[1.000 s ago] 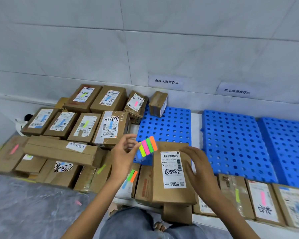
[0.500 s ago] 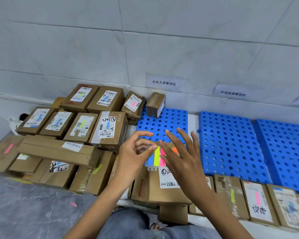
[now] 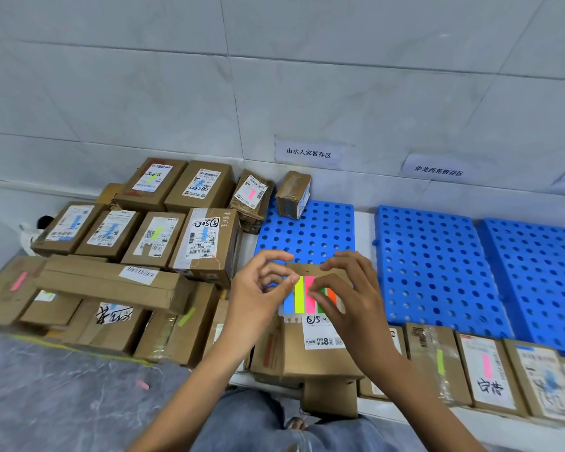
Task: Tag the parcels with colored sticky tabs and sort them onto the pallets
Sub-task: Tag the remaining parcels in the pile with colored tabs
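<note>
Picking a tab — tagging step in hand, sorting not yet done.
Pinches the sticky tab pad at its left edge between thumb and forefinger of the left hand; lays right hand fingertips on the pink strip — nipped or merely touched, cannot tell. Has the parcel directly beneath the fingers, blue pallet just beyond them. Next, probably: peel one tab cleanly, press onto the label.

Parcels: matt brown cardboard with white paper labels, some under glossy clear tape. Pallets: smooth blue moulded plastic, perforated. Sticky tabs: glossy translucent neon film on a white card. Wall: polished pale marble-look tiles. Floor: grey veined stone-look finish.
</note>
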{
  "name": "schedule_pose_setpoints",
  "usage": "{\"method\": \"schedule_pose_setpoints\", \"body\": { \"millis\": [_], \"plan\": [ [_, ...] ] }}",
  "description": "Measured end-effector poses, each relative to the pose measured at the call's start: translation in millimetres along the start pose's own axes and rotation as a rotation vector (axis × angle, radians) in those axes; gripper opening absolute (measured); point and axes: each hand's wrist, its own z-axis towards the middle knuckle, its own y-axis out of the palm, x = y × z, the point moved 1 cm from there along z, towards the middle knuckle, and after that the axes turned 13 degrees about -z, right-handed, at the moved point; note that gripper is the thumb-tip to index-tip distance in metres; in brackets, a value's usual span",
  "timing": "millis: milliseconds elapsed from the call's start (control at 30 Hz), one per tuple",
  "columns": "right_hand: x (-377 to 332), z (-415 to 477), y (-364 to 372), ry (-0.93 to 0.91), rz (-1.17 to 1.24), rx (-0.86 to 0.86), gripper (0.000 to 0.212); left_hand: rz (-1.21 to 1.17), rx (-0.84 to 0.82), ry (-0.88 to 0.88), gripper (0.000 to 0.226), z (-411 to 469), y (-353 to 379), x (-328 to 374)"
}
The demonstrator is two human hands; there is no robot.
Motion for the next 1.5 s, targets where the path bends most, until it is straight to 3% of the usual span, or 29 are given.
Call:
{"method": "schedule_pose_setpoints", "body": {
  "millis": [233, 367, 467, 567, 767, 933, 1000, 1067, 1133, 1200, 1367, 1433, 1500],
  "plan": [
    [11.0, -10.2, -0.4, 0.193, 0.275, -0.336, 0.016, 0.028, 0.090, -0.046, 0.022, 4.4, -12.5, -28.1],
    [26.1, -14.5, -4.0, 0.339, 0.414, -0.470, 0.009, 0.065, 0.213, -0.051, 0.022, 6.6, -31.9, -43.6],
    [44.5, -17.1, 19.2, 0.348, 0.181, -0.620, 0.022, 0.124, 0.260, -0.046, 0.022, 8.8, -48.0, -53.8],
    [56.8, -32.6, 59.0, 0.318, -0.039, -0.699, 0.010, 0.159, 0.252, -0.066, 0.021, 7.2, -52.4, -62.2],
    [60.6, -62.9, 85.5, 0.367, -0.013, -0.490, 0.017, 0.139, 0.254, -0.054, 0.018, 3.3, -56.8, -65.3],
    [71.2, -74.4, 79.6, 0.298, -0.070, -0.699, 0.060, 0.132, 0.256, -0.046, 0.017, 0.0, -61.0, -67.1],
    [71.5, -71.3, 72.5, 0.312, -0.062, -0.701, 0.066, 0.121, 0.241, -0.039, 0.017, 0.9, -55.9, -65.9],
    [63.4, -59.0, 59.2, 0.447, 0.156, -0.578, 0.047, 0.103, 0.209, -0.037, 0.018, 6.9, -42.7, -62.7],
    [50.3, -42.6, 47.1, 0.647, 0.544, -0.545, 0.026, 0.088, 0.141, -0.021, 0.020, 16.3, -22.5, -60.1],
    [45.8, -30.5, 40.4, 0.756, 0.728, -0.527, 0.023, 0.099, 0.058, 0.010, 0.021, 25.5, -0.4, -59.6],
    [78.1, -32.1, 31.3, 1.077, 0.766, -0.197, 0.011, 0.053, 0.066, 0.001, 0.027, 35.3, 21.2, -65.4],
    [102.5, -35.4, 34.5, 1.209, 0.747, -0.110, 0.026, 0.119, 0.096, -0.018, 0.028, 34.0, 13.6, -74.1],
    [125.0, -43.8, 42.6, 1.276, 0.569, -0.176, 0.050, 0.203, 0.110, -0.097, 0.032, 30.4, 2.3, -89.0]
  ]
}}
